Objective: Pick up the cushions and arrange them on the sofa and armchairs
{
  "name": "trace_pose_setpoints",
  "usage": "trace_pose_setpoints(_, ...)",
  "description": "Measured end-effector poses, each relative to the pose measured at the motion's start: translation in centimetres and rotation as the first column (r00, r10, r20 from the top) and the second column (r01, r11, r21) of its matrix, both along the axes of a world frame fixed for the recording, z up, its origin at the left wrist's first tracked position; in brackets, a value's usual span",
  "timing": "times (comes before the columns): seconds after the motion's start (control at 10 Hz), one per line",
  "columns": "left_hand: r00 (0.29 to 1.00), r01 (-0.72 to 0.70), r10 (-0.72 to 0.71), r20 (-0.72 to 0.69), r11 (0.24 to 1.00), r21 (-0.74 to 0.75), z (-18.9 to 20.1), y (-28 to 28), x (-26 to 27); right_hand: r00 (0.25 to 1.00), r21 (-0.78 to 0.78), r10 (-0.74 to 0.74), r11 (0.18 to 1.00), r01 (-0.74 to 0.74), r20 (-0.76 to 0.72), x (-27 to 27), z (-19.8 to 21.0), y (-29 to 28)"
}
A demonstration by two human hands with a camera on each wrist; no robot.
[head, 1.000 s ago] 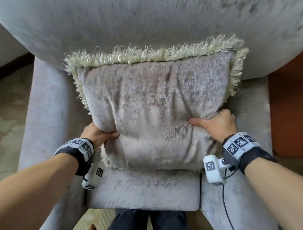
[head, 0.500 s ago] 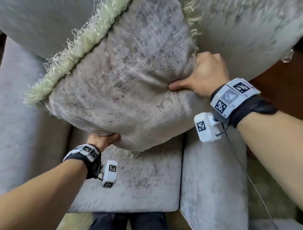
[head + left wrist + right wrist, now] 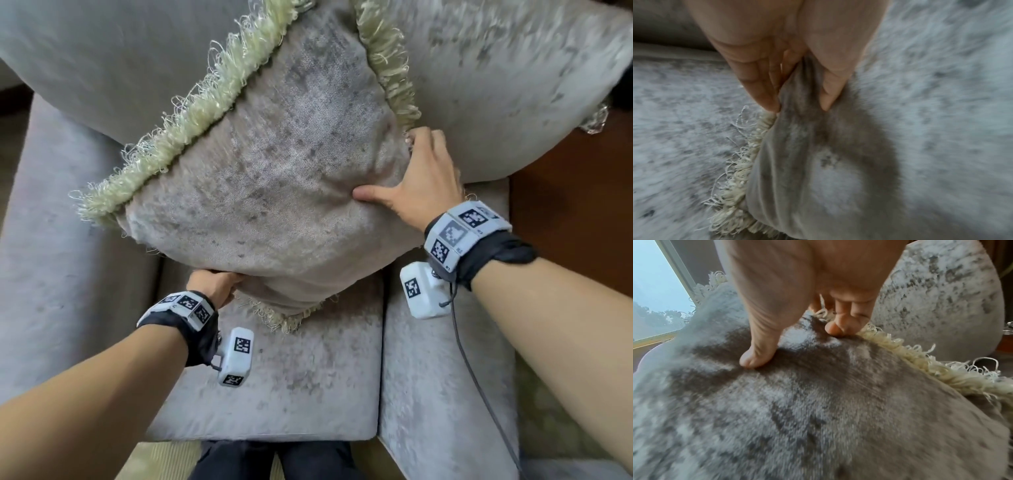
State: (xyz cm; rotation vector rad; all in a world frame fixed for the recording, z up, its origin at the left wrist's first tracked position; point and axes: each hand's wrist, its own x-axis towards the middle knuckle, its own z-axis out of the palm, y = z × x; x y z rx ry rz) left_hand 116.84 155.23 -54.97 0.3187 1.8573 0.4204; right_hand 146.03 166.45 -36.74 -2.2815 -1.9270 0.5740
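A grey velvet cushion (image 3: 274, 178) with a cream fringe (image 3: 191, 113) is tilted like a diamond against the armchair backrest (image 3: 102, 58), its lowest corner touching the seat (image 3: 291, 377). My left hand (image 3: 214, 286) pinches the cushion's lower left edge; in the left wrist view the fingers (image 3: 764, 91) and thumb squeeze a fold of the cushion fabric (image 3: 797, 113). My right hand (image 3: 421, 181) grips the right edge, thumb pressed into the cushion face. In the right wrist view the curled fingers (image 3: 846, 324) dig in beside the fringe (image 3: 920, 366).
The grey armchair has a left armrest (image 3: 58, 257) and a right armrest (image 3: 442, 394). A brown wooden surface (image 3: 575, 219) lies to the right. My dark trousers (image 3: 274, 459) show at the seat's front edge. A window (image 3: 651, 288) appears in the right wrist view.
The cushion went from standing square on the seat to a diamond tilt, right side raised. My right hand rose with it and its fingers have since straightened somewhat; the left stays low.
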Motion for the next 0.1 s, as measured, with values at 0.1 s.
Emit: trace_pose_setpoints(0.1,0.999,-0.026,0.025,0.027,0.999,0.033,2.76,1.07,-0.59,0.998,0.139,-0.058,0.988,0.061,-0.024,-0.27,0.57,-1.51)
